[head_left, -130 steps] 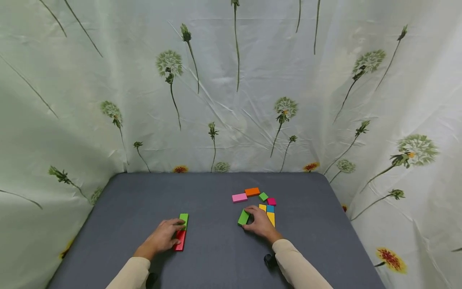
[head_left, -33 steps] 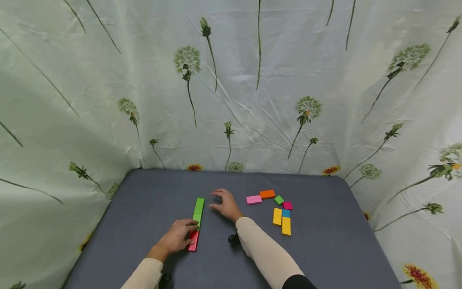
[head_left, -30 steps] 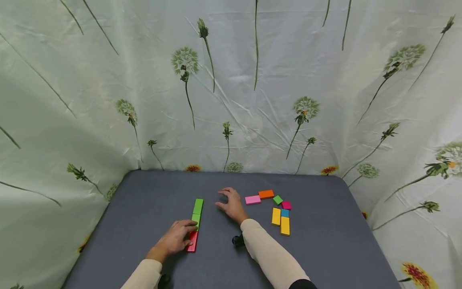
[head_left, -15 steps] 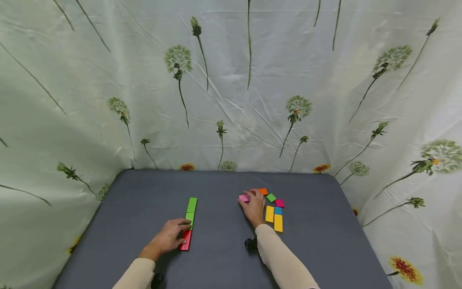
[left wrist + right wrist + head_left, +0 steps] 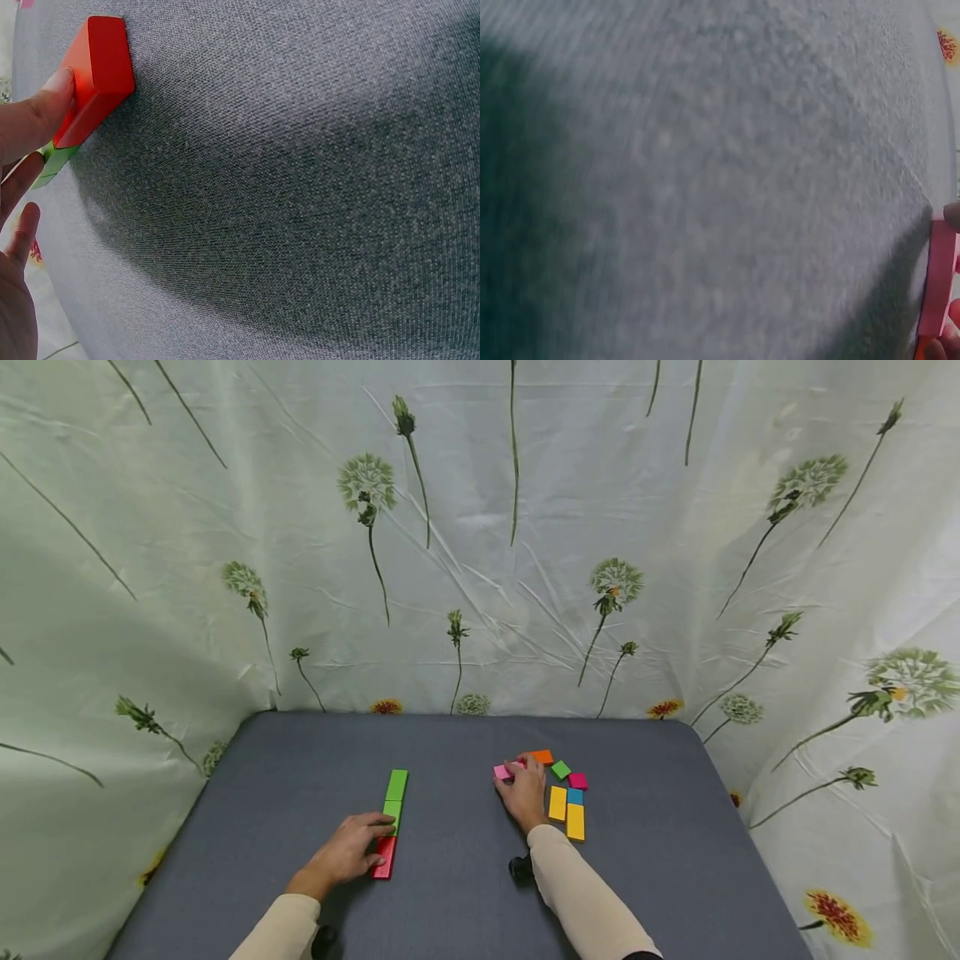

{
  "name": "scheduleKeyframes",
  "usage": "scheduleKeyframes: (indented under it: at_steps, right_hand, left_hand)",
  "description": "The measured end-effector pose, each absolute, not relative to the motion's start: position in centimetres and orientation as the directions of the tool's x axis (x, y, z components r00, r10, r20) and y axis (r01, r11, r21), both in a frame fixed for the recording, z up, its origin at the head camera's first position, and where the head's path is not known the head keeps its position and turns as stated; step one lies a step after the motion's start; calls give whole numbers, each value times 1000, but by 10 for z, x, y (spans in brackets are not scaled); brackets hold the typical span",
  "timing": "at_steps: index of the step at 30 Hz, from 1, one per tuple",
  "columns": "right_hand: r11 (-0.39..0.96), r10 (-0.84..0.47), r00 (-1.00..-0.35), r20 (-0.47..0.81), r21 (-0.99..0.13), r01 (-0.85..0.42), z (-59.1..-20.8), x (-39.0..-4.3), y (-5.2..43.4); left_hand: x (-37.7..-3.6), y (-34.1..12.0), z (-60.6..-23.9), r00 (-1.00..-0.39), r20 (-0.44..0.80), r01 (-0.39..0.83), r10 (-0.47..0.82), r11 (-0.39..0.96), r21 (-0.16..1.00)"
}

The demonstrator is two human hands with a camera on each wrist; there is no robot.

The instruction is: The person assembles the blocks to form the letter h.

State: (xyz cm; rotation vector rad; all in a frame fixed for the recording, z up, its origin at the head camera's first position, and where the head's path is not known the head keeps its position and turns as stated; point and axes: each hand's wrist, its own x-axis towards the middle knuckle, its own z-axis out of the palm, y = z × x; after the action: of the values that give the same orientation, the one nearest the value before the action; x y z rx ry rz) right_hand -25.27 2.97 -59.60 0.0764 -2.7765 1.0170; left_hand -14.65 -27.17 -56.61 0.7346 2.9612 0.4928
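Nearest us, our left hand rests with relaxed fingers against the red block, a fingertip pressing its side, at the near end of a line running on through two green blocks. Farther off, our right hand curls its fingers around the pink block on the grey table. Beside it lie yellow blocks, a blue block, a magenta block, a small green block and an orange block.

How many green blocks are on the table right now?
3: two long green blocks lined beyond the red block, one small green square block by the right hand. None seem hidden.
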Motion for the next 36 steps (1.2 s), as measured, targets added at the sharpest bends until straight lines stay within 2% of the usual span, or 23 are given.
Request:
scheduleKeyframes:
  at_steps: [3, 11, 15, 25, 36]
  right_hand:
    - [744, -21, -983, 181, -654, -136, -594, -251, 34]
    - [723, -217, -966, 136, -643, -253, -591, -248, 47]
    - [704, -258, -959, 117, -657, -270, -592, -249, 52]
    - [699, -208, -977, 33, -694, -173, -593, -250, 57]
    - [726, -200, -980, -3, -672, -147, -589, -255, 59]
  left_hand:
    - [-147, -271, -565, -886, 23, 447, 464, 838, 314]
    - [-146, -272, -566, -873, 68, 480, 483, 824, 303]
    - [-146, -272, -565, -871, 68, 482, 486, 821, 308]
    - [-147, -272, -562, -872, 49, 478, 488, 823, 306]
    - [-149, -274, -565, -857, 59, 506, 512, 816, 278]
